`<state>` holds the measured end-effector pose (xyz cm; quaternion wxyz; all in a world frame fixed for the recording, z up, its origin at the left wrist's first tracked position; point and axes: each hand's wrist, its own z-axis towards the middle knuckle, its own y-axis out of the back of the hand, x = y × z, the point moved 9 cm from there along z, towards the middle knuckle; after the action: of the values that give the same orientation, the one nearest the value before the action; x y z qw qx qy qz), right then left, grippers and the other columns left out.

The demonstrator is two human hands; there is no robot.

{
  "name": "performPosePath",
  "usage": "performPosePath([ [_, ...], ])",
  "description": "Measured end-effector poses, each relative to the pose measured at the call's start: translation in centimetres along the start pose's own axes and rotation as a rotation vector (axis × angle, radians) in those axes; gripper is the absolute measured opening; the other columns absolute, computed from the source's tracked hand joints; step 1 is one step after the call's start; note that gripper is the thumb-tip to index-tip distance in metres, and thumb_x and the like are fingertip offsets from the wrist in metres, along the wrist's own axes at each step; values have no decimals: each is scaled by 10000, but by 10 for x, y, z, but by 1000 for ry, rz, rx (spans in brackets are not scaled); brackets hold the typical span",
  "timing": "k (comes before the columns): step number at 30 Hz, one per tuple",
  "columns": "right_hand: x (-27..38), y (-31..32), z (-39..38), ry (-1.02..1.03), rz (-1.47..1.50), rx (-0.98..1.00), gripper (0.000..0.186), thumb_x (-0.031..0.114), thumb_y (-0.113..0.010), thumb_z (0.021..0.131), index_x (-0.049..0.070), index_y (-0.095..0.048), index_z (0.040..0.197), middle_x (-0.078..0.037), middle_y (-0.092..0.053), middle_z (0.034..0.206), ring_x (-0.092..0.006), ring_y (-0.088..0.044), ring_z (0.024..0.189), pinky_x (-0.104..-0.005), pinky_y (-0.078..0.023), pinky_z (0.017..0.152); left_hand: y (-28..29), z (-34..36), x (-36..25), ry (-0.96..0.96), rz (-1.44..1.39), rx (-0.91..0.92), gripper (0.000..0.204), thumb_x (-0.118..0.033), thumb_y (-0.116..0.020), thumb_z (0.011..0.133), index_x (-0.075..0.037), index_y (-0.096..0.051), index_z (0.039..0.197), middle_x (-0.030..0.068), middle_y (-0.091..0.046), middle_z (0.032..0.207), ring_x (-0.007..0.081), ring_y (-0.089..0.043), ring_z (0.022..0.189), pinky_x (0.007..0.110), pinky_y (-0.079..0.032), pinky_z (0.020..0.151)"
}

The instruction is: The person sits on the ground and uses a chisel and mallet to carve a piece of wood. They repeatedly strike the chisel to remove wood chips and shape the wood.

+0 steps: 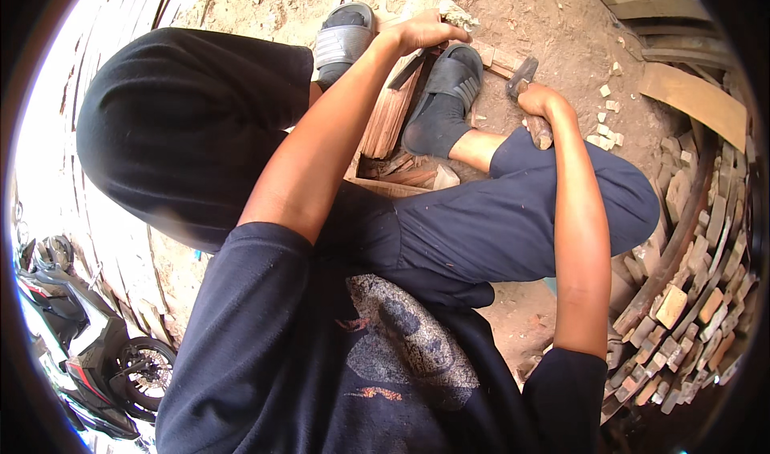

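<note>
While the left hand's (427, 31) fingers curl together above the beam (385, 123), their undersides stay out of sight; a dark blade (408, 70) emerges beneath them, apparently gripped, though exact finger contact cannot be told. Right hand (542, 101), to the right of the beam: fingers wrapped round the handle of the hammer (523, 75), head pointing away from the body.

Risks (judged): a hammer blow off line could catch the left knuckles; a loose hold could let the blade skid off the beam toward the right sandal (459, 75), which sits just beside it. Open-toed footwear would protect little.

Position: blade directly under the left fingers, slanting back toward the body over the beam; hammer well apart from them, on the right side of the beam. Pale lump (457, 13) just past the left fingers, nature unclear.

Further out: left sandal (345, 43) left of the beam; small blocks (603, 139) on soil to its right; stacked offcuts (706, 314) beyond those; motorbike (100, 350) far to its left.
</note>
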<state>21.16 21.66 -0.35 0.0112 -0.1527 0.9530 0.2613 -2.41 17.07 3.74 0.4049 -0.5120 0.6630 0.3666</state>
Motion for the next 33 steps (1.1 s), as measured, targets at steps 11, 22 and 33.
performPosePath([
  [11,-6,1,21,0,71,-146,313,95,-543,762,-132,-640,954,-266,-671,953,-334,-678,844,-417,-525,723,18,22,39,23,167,-351,613,-501,-749,759,-16,-517,465,7,-498,475,91,-429,435,301,-373,429],
  [22,-8,-34,9,-205,886,250,179,36,-544,838,-59,-471,970,-123,-569,707,-248,-644,632,-370,-558,508,11,42,52,30,201,-414,517,-469,-726,798,44,-694,863,135,-674,680,136,-584,610,357,-496,635],
  [33,3,-16,19,2,1194,224,153,143,-621,850,0,-568,872,-93,-604,685,-164,-579,557,-289,-498,518,18,13,36,-148,27,-550,330,-328,-729,815,-28,-714,951,130,-712,803,178,-653,712,349,-513,708],
])
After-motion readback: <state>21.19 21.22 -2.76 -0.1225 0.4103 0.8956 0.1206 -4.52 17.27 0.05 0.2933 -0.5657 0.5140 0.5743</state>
